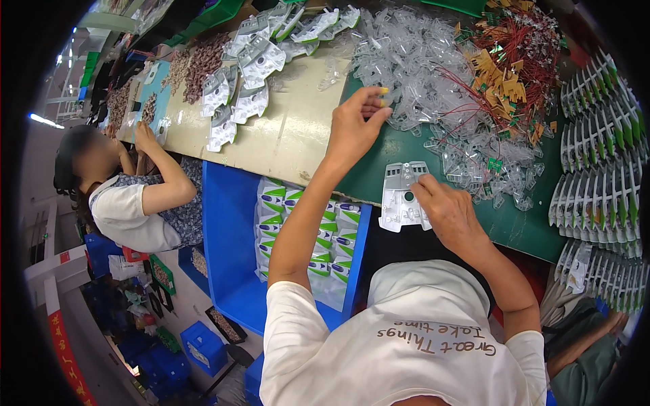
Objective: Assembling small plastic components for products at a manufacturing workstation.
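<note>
Plastic parts on table, wired boards to their right, shell stacks farther right, crate left

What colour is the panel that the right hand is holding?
The panel is light grey; the head view, the only one, shows it.

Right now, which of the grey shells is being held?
The grey shell in the right hand, apart from the rest: the loose shells lie at upper left, the stacked shells in rows at right.

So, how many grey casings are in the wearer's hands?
1: the grey casing, in the right hand. None shows in the left hand, though its palm is mostly hidden.
</note>
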Motion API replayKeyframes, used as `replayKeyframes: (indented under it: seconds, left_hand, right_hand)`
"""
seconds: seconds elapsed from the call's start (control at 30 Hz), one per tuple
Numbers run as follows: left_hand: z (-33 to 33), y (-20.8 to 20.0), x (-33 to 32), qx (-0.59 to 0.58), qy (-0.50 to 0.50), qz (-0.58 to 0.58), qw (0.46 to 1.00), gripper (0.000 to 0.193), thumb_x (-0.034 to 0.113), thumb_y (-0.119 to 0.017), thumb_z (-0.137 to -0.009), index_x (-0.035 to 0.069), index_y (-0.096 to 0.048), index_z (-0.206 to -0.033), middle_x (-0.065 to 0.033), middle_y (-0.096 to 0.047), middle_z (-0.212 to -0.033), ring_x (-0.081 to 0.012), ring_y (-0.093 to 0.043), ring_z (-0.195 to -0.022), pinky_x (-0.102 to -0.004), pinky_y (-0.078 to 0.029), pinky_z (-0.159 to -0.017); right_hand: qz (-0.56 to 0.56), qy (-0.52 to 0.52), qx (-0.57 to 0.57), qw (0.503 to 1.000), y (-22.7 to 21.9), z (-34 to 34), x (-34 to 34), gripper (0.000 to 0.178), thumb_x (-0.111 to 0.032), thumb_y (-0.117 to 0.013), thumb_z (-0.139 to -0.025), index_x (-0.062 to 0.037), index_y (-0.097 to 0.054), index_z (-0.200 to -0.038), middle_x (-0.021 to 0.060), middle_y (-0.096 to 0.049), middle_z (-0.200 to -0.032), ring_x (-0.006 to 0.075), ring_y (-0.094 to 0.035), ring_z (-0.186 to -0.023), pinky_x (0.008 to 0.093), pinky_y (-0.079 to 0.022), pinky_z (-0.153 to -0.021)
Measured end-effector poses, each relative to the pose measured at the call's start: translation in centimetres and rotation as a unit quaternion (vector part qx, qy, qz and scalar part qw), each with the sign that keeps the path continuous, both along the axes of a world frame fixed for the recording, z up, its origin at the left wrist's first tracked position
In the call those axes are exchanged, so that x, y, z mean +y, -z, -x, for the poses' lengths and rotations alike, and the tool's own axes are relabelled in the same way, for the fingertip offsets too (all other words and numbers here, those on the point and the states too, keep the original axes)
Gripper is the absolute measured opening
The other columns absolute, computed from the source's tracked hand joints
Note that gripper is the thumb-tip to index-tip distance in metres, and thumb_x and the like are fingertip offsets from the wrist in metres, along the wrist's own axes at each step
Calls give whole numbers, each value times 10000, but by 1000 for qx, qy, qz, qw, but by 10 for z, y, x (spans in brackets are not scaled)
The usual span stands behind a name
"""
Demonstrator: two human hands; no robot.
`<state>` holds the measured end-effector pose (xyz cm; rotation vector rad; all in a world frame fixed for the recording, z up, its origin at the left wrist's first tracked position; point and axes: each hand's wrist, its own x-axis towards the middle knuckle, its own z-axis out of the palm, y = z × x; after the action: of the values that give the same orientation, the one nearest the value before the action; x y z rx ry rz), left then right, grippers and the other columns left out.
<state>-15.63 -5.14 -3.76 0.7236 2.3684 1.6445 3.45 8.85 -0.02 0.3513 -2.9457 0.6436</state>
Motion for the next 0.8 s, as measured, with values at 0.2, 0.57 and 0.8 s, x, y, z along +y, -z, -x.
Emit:
replayKeyframes:
  seconds: [0.2,0.57,0.8]
  left_hand:
    - [-59,-16,-54,250,-30,131,959,306,-24,-676,-831,-7,-652,-1136,-150,-682,-968,-298,-690,-881,-377,-556,-773]
    - [-86,-15,-72,237,84,172,952,294,-71,-669,-778,-22,-663,-1068,-165,-650,-1079,-331,-648,-1001,-399,-534,-822]
    - [-109,-15,-55,332,131,116,927,315,-61,-665,-743,-37,-676,-1056,-145,-647,-1067,-304,-669,-1002,-377,-560,-822]
  right_hand:
    - [13,-9,2,1000,-3,0,3,246,37,-655,-736,7,-611,-975,96,-559,-943,236,-655,-724,366,-548,-569]
    - [34,-12,0,999,-3,2,10,226,14,-643,-759,-2,-624,-984,94,-556,-938,247,-652,-736,371,-537,-581]
    - [21,-37,26,999,1,5,11,226,16,-642,-748,0,-626,-972,77,-571,-926,231,-644,-705,365,-532,-571]
